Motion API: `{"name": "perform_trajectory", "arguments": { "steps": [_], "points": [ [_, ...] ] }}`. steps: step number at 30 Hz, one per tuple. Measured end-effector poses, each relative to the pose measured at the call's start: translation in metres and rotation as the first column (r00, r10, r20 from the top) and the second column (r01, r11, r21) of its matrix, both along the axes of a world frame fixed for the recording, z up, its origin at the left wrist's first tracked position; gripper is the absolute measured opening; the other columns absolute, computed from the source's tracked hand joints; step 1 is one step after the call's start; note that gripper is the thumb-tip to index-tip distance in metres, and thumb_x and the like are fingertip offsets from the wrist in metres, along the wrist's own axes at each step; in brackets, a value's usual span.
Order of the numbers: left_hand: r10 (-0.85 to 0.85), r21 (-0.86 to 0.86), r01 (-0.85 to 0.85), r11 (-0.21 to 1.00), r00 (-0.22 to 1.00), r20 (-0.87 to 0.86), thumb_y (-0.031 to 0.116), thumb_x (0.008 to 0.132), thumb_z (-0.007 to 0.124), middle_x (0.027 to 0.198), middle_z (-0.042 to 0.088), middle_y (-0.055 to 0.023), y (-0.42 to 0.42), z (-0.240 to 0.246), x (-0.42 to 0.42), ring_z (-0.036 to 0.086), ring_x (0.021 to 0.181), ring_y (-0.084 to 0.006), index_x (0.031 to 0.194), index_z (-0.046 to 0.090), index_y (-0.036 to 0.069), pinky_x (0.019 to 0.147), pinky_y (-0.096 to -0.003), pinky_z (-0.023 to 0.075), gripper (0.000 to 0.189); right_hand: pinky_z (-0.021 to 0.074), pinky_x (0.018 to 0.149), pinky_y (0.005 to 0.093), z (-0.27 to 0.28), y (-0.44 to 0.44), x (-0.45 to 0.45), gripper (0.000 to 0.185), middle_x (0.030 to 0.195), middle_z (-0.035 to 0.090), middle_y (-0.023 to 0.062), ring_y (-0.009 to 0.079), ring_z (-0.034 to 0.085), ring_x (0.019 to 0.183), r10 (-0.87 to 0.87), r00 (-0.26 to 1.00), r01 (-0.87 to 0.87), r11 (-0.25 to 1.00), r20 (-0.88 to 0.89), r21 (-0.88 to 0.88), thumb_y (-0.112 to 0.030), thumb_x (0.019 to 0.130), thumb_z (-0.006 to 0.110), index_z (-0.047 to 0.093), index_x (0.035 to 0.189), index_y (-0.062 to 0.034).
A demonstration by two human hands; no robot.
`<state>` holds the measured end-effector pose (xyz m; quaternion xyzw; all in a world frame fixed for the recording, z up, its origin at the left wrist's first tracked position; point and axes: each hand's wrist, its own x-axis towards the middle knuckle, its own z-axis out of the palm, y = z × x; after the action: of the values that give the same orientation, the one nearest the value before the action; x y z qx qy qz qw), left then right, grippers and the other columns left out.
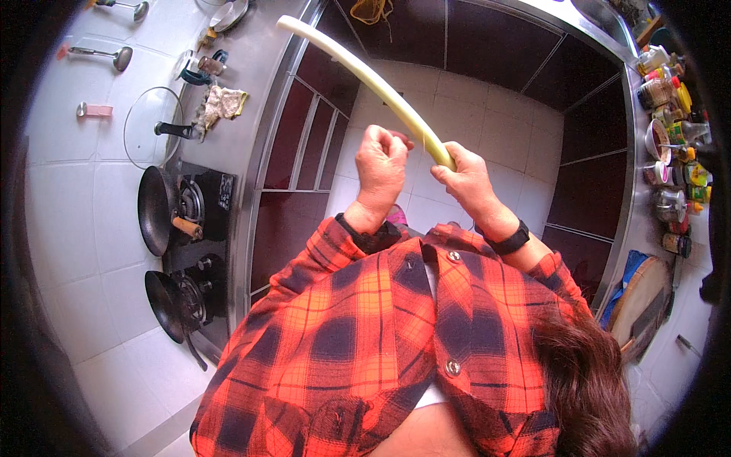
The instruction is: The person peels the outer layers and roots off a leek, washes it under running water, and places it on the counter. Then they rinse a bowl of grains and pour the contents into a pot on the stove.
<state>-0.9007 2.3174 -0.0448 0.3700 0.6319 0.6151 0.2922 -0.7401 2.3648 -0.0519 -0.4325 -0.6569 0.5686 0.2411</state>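
A long scallion stalk (371,80), white at its far end and pale green near me, slants up and to the left in the air. My right hand (469,174) is closed around its lower, greener end. Beside the stalk, to the left, my left hand (381,163) is curled with its fingertips turned toward the stalk. A small gap separates that hand from the stalk. Whether anything thin is pinched in the left fingers cannot be seen. Below both hands is the pale tiled floor (485,123).
On the left counter, a wok (157,211) and a frying pan (165,305) stand at the gas hob (220,228), near a glass lid (153,128) and a cloth (220,105). Several bottles and jars (674,131) and a round wooden board (639,297) line the right counter.
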Motion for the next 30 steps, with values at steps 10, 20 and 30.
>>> {"name": "perform_trajectory", "arguments": {
  "steps": [10, 20, 30],
  "points": [
    [-0.109, -0.057, 0.094, 0.994, 0.92, -0.377, 0.007, 0.084, 0.072, 0.081, 0.062, -0.0036, -0.008, 0.003, 0.01, 0.061, 0.069, -0.0089, 0.083, 0.062, 0.002, 0.062, -0.0251, 0.0503, 0.011, 0.0484, 0.056, 0.0332, -0.006, -0.004, -0.006, 0.027, 0.071, 0.06, 0.0098, 0.0147, 0.058, 0.06, -0.036, 0.999, 0.039, 0.994, -0.031, 0.098, -0.014, 0.081, 0.07, 0.062, 0.104, -0.0021],
    [-0.111, -0.074, 0.097, 0.993, 0.968, -0.225, 0.008, 0.087, 0.069, 0.084, 0.065, -0.0046, -0.006, -0.001, -0.009, 0.065, 0.071, -0.011, 0.085, 0.06, 0.002, 0.062, -0.0242, 0.0524, 0.01, 0.0445, 0.052, 0.0268, -0.012, -0.002, -0.008, 0.024, 0.069, 0.057, 0.003, 0.009, 0.052, 0.058, -0.042, 0.995, 0.041, 0.999, -0.086, -0.018, -0.012, 0.082, 0.069, 0.062, 0.103, -0.0022],
    [-0.069, -0.063, 0.051, 0.997, 0.935, -0.347, 0.008, 0.088, 0.066, 0.073, 0.063, -0.0031, 0.0, -0.006, -0.015, 0.062, 0.067, -0.0092, 0.078, 0.059, 0.002, 0.061, -0.0259, 0.0512, 0.013, 0.0411, 0.047, 0.0189, -0.003, -0.003, -0.014, 0.019, 0.071, 0.055, -0.0034, 0.0039, 0.049, 0.057, -0.046, 0.988, 0.02, 0.985, -0.15, -0.173, -0.01, 0.085, 0.064, 0.062, 0.102, -0.0036]
  ]
}}
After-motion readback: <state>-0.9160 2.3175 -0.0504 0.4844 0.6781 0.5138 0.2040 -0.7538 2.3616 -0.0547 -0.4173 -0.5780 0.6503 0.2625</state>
